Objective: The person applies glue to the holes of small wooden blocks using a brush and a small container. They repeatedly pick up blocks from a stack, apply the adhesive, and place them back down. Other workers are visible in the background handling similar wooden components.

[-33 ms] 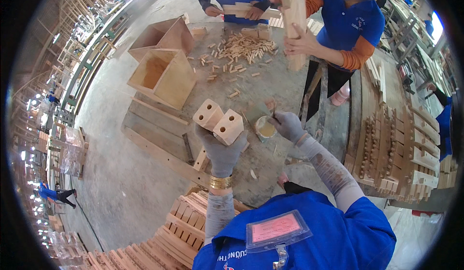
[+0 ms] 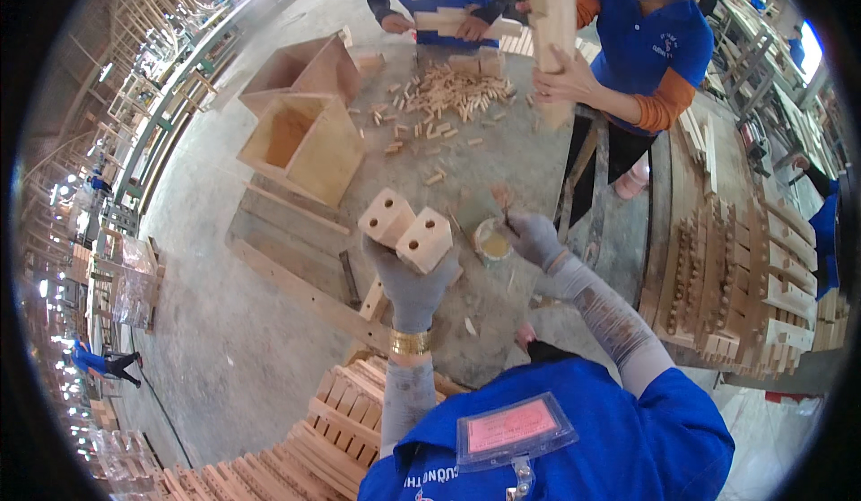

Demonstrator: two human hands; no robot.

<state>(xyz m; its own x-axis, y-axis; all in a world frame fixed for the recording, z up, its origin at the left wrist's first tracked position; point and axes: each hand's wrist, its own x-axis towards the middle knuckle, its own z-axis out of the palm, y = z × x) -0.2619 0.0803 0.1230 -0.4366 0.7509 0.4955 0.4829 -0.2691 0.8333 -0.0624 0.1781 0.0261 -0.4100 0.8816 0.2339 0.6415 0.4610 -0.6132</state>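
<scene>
My left hand (image 2: 413,293), in a grey glove, is closed round two pale wooden blocks. The left wooden block (image 2: 384,221) and the right wooden block (image 2: 423,248) sit side by side, their ends with drilled round holes facing up. To the right, my gloved right hand (image 2: 538,239) is closed on a small brush (image 2: 502,199), its bristle end pointing away from me. Just left of that hand stands a small round container (image 2: 492,240) with a yellowish substance inside. The brush is above the tabletop, near the container's far rim.
On the grey table (image 2: 484,156) lies a heap of wooden dowels (image 2: 453,91). Open wooden boxes (image 2: 309,156) stand at the left. Two co-workers across the table handle wooden pieces (image 2: 553,26). Slotted wooden parts are stacked at the right (image 2: 717,277) and near left.
The brush in my right hand shows its bristles more clearly beyond the container. My left hand keeps the blocks almost still. A co-worker's upright wooden pieces have shifted slightly right.
</scene>
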